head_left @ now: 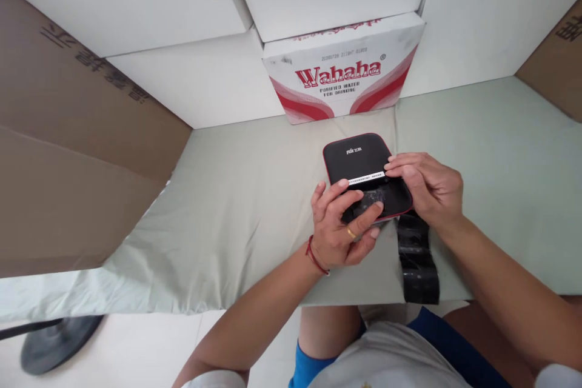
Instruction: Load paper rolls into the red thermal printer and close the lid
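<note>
Case of black plastic, flat, round-cornered and edged in red [354,160], lies between the two hands on the worktop draped in pale green cloth [250,194]; whether it rests fully on the cloth or is slightly raised I cannot tell. Its length runs away from the person, the far end swung a little to the left. Across its middle sits a narrow white paper label with a barcode [366,178], long axis crosswise, its right end slightly farther from the person than its left.

That label is the key line, with fingers at either end. The left hand [339,224] covers the nearer left part of the case: its fingers are spread, one tip by the label's left end, the index tip on a dark glossy patch [375,196] just on the near side of the label. The left thumb is by the near edge; whether it grips beneath cannot be seen. The right hand [430,185] comes in from the right, its fingers close together, tips at the label's right end; whether they pinch it or only press is unclear. So the left hand is nearer the glossy patch, while the right is the one at the label's right end.

Toward the person from the right hand, a wavy strip of shiny black film [417,257] lies lengthwise, reaching the worktop's near edge.
</note>
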The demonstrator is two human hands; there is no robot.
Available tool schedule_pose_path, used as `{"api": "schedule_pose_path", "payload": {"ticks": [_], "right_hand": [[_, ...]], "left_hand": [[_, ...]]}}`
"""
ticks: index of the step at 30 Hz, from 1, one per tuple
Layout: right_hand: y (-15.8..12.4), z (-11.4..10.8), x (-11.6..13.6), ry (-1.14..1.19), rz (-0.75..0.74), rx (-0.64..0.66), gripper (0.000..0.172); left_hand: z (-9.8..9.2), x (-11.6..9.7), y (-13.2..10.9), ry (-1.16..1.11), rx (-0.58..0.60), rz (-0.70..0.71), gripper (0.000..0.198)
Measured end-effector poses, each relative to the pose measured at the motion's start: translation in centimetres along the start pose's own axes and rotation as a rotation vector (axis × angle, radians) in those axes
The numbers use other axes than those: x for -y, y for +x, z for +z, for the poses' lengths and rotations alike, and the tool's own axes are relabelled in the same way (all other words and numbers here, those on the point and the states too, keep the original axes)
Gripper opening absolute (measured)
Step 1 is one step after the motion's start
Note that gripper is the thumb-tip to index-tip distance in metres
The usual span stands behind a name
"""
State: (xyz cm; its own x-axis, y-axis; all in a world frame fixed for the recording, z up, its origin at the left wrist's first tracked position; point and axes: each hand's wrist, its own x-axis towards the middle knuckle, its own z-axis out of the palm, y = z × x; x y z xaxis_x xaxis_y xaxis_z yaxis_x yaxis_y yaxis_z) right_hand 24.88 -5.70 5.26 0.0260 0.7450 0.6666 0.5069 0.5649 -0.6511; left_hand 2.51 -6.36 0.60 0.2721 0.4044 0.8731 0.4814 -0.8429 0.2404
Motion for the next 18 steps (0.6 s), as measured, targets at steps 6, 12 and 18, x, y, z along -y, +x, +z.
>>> {"api": "schedule_pose_path", "payload": {"ticks": [6,12,18], "right_hand": [[0.0,0.2,0.0,0.060,-0.010,0.001,0.031],[0.0,0.2,0.4,0.050,-0.021,0.007,0.030],[-0.2,0.3,0.6,0.057,-0.009,-0.007,0.030]], "left_hand": [[-1.1,1.6,0.2,-0.242,-0.015,-0.184,0.056],[-1.1,2.1,0.2,-0.407,-0.090,-0.499,0.039],[-0.8,2.2,0.2,-0.477,-0.111,-0.570,0.035]]}}
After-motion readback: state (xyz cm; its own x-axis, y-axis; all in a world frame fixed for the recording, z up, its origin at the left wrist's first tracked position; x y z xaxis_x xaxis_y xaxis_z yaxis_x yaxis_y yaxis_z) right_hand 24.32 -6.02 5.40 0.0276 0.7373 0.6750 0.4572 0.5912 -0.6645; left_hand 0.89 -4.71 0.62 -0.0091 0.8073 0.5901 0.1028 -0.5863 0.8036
